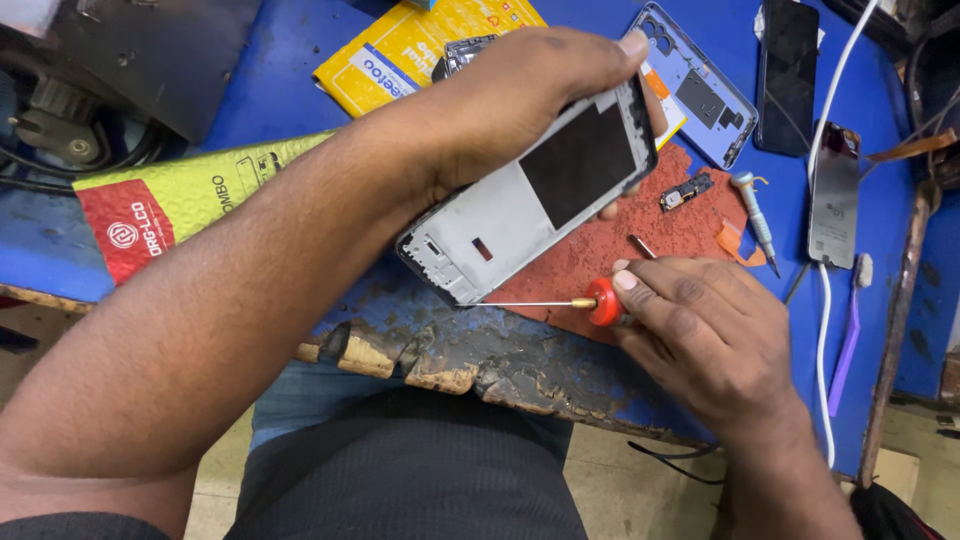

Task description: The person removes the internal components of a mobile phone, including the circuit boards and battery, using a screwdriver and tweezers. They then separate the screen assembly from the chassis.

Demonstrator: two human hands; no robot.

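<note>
My left hand grips an opened phone frame, grey inside with a dark square patch, held tilted above a red work mat. My right hand holds a small screwdriver with a red collar and a thin metal shaft. The shaft points left, its tip just under the frame's lower edge. A small dark phone part and a loose metal pin lie on the mat.
On the blue bench lie a yellow packet, a green and red padded bag, a pale blue phone back, a dark phone, a second screwdriver, a white cable and a purple pry tool. The bench's front edge is chipped.
</note>
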